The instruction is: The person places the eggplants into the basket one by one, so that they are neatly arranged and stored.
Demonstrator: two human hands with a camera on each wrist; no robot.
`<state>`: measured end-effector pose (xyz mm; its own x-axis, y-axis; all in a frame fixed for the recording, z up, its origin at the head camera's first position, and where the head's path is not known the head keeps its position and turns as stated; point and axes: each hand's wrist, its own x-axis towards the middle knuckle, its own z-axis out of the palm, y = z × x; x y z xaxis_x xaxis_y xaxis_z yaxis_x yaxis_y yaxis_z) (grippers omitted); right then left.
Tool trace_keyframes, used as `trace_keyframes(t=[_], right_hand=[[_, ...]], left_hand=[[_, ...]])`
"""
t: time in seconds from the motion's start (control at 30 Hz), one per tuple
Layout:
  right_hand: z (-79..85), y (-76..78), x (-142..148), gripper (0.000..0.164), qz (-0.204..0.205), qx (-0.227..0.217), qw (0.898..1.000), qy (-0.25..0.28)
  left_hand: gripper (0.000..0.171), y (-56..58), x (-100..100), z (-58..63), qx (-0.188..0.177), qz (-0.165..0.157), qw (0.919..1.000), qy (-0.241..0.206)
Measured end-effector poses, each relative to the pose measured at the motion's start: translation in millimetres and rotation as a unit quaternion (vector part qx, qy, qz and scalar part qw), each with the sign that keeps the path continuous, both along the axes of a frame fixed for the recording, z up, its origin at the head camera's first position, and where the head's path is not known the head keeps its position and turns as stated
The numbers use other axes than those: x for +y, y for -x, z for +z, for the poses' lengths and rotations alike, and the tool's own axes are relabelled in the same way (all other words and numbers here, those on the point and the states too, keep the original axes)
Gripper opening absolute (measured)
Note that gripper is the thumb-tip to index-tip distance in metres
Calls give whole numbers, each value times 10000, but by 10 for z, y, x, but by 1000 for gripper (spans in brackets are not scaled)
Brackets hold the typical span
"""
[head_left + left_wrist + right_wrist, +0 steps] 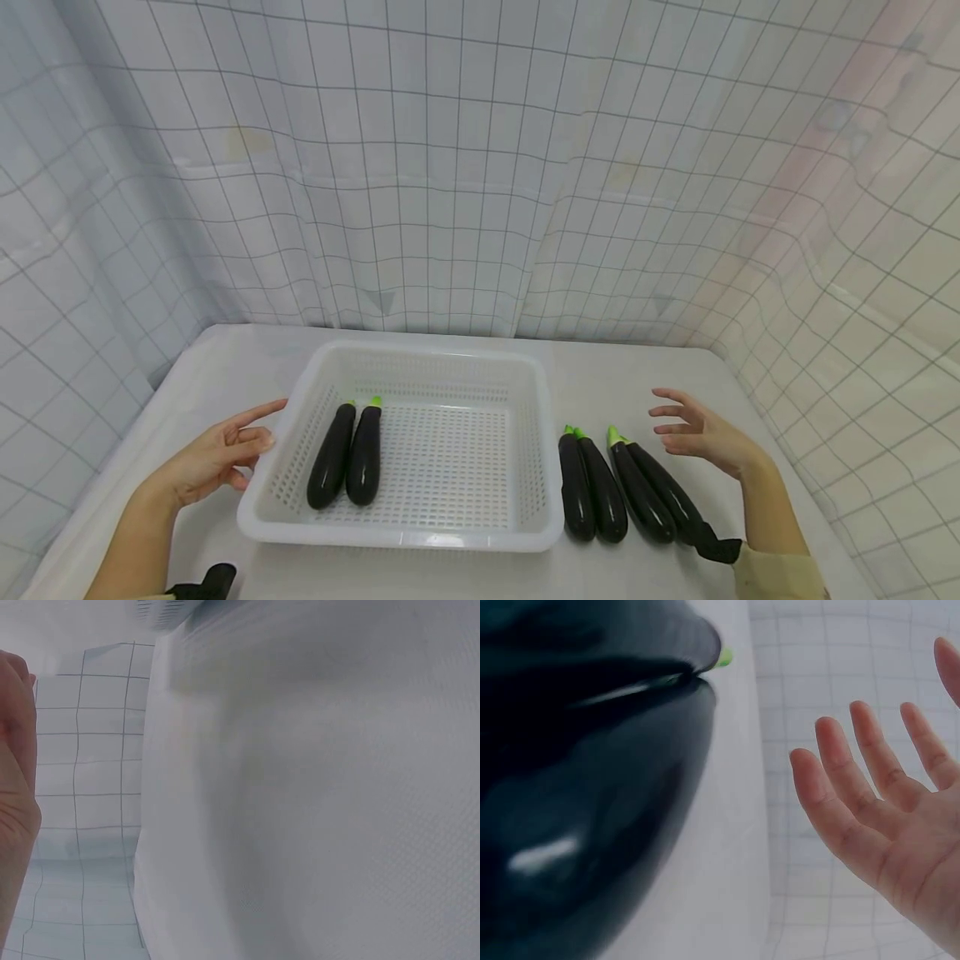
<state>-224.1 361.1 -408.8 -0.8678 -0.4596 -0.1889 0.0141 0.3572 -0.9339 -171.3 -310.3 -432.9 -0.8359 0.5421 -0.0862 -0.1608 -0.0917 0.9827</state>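
Two dark eggplants with green stem ends lie side by side in the left part of a white plastic basket. My left hand is at the basket's left side, index finger stretched out and fingertips close by the rim, holding nothing. Part of that hand shows at the edge of the left wrist view. To the right of the basket several more eggplants lie on the table. Beyond their stem ends, my right hand hovers with fingers spread, palm showing in the right wrist view and nothing in it.
A white cloth covers the table. White sheeting with a grid pattern hangs behind it and along both sides. Dark wrist straps sit on both forearms, the right one overlapping an eggplant's lower end in the head view.
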Motion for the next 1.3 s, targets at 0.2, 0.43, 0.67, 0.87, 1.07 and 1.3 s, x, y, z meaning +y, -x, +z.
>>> trace_keyframes(t=[0.2,0.43,0.67,0.87,1.07,1.3], right_hand=[[-174,-76,109,68,114,-294,9995,97],[-350,-175,173,71,45,-588,9983,-43],[-425,-227,185,72,-57,-856,9962,-162],[-460,-249,177,72,9,-884,9959,-189],[-491,-245,172,74,-6,-931,9951,-348],[-516,-238,153,72,-24,-967,9936,-578]], left_hand=[[53,-3,4,-5,73,57,9999,71],[53,-13,-1,-13,133,-45,9999,-94],[53,-17,-9,-26,83,-86,9999,-124],[53,-25,0,-29,29,-101,9999,-134],[53,-44,2,-23,43,-73,9997,-218],[53,-46,6,-37,36,-16,9999,-100]])
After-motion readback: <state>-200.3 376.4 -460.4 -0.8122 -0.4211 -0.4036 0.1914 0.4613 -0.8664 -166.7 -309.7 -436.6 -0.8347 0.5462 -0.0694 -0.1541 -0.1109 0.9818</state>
